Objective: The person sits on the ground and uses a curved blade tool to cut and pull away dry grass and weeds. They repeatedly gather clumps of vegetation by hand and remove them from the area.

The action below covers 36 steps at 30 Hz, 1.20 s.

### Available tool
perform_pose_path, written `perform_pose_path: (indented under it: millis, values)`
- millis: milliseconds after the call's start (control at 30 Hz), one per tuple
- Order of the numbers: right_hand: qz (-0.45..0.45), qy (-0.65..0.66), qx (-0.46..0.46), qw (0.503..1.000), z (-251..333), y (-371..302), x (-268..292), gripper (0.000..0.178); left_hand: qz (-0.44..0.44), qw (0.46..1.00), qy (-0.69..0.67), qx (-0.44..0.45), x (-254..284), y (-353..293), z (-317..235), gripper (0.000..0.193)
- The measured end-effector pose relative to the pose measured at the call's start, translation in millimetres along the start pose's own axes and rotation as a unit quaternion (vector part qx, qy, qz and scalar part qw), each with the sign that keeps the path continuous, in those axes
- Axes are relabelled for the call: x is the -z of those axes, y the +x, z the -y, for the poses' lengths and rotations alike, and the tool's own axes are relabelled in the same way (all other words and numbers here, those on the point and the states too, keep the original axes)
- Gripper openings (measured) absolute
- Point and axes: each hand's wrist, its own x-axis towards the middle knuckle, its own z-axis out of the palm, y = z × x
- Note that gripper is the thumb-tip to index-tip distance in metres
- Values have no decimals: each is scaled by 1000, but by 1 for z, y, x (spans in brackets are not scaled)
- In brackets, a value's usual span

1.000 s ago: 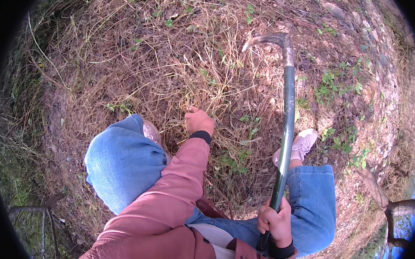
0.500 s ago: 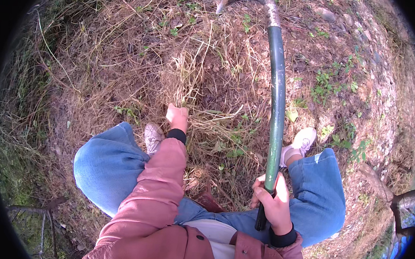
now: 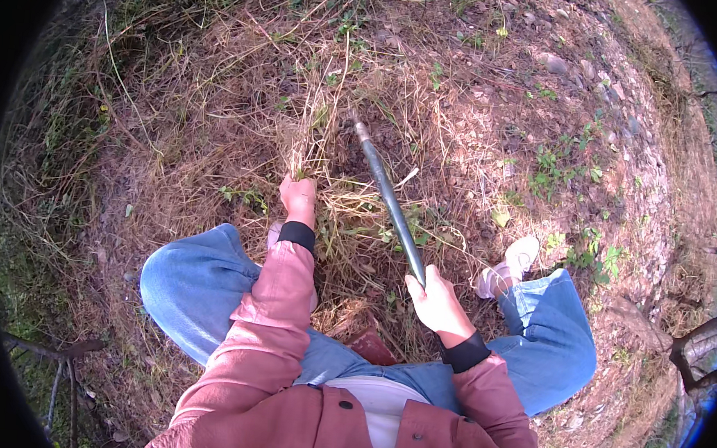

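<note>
My left hand [image 3: 298, 197] is closed around a tuft of dry grass [image 3: 310, 135], whose pale stalks rise beyond the fist. My right hand [image 3: 440, 304] grips the lower end of a sickle [image 3: 392, 205] with a long dark green handle. The sickle slants away to the far left, and its metal end reaches down to the grass just right of the tuft. Its curved blade can hardly be made out among the stalks. Cut or flattened straw [image 3: 351, 215] lies between the two hands.
My white shoes, the right shoe [image 3: 521, 255] plainer to see, stand either side of the straw. A reddish-brown object [image 3: 373, 347] lies between my legs. Bare branches [image 3: 695, 351] stick up at the right edge, others [image 3: 67, 354] at lower left. Stones [image 3: 553, 63] lie at far right.
The sickle has swung down and left from its raised place, its blade end now at the grass beside my left hand. My right hand moved forward and left; my left hand still grips the grass.
</note>
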Motion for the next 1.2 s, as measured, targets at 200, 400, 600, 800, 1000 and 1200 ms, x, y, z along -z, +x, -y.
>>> perform_pose_path:
  millis: [200,400,600,800,1000,1200]
  values:
    - [64,-128,-146,979,-1,-122,31,35,-59,994,-41,76,0,-10,-34,23]
    - [-17,-35,-131,991,4,-132,47,36,-66,933,-345,78,21,2,-24,5]
    - [-14,6,-32,999,25,19,-16,34,-90,994,-26,52,35,1,-37,14]
    - [99,-29,-111,988,-3,-15,-22,36,-75,996,42,-5,47,8,-92,15]
    - [20,-156,-157,975,-11,-138,54,31,-43,992,31,-111,32,28,-168,21]
    - [-129,-63,-88,986,11,-112,67,27,-7,981,-58,-184,12,15,-210,16]
